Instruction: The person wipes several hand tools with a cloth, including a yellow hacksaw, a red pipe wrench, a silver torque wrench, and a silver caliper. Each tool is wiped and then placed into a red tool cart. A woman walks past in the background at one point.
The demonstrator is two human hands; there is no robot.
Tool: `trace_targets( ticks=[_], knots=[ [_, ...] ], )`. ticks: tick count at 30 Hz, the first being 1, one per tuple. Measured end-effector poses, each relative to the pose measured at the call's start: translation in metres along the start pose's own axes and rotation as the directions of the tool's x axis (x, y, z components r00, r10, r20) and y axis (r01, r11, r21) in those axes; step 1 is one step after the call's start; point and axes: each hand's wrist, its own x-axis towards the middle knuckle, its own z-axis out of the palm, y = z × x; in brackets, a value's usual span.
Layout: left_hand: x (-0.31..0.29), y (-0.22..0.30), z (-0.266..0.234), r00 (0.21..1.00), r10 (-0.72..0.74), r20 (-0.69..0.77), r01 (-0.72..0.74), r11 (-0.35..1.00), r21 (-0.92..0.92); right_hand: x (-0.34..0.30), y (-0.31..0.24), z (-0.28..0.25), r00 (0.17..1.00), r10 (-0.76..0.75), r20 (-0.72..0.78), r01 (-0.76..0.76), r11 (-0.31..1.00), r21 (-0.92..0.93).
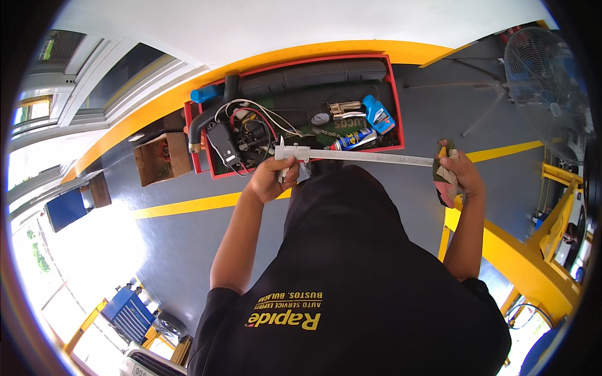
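A long silver vernier caliper (370, 156) stretches level across in front of me. My left hand (273, 178) is closed around its jaw end, by the sliding part. At the far end of the beam, my right hand (462, 170) grips a crumpled green and pink rag (446, 188), and the beam's tip meets the rag; whether the fingers also pinch the metal is hidden. Just beyond the caliper stands a red-rimmed tray (402, 119). Inside it are a blue and yellow spray can (354, 139), a blue bottle (377, 115), a round gauge (320, 118) and a black box with wires (223, 144).
An open cardboard box (164, 160) sits on the grey floor left of the tray. A standing fan (540, 75) is at the far right. Yellow metal frame parts (501, 241) rise close by my right arm. A blue tool cabinet (128, 315) stands at the lower left.
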Motion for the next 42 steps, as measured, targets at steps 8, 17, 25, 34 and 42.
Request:
trace_targets(
  ticks=[8,17,25,34,42],
  knots=[
    [0.087,0.015,0.006,0.973,0.075,-0.219,-0.031,0.980,0.199,-0.037,-0.012,0.006,0.940,-0.095,-0.327,0.127,0.989,0.078],
    [0.177,0.025,-0.018,0.875,0.469,0.121,0.174,-0.537,0.826,-0.104,-0.016,-0.023,0.708,-0.228,-0.668,0.328,0.944,0.026],
    [0.179,0.052,-0.030,0.992,0.127,-0.021,0.075,-0.443,0.894,-0.117,0.045,-0.037,0.633,-0.085,-0.770,0.391,0.893,0.222],
    [0.176,0.031,-0.077,0.993,-0.027,-0.115,0.100,-0.336,0.937,-0.102,0.055,-0.047,0.644,-0.032,-0.764,0.375,0.884,0.279],
    [0.220,0.016,0.026,0.925,0.370,-0.085,0.190,-0.258,0.947,-0.082,0.057,-0.079,0.710,-0.033,-0.704,0.390,0.850,0.353]
  ],
)
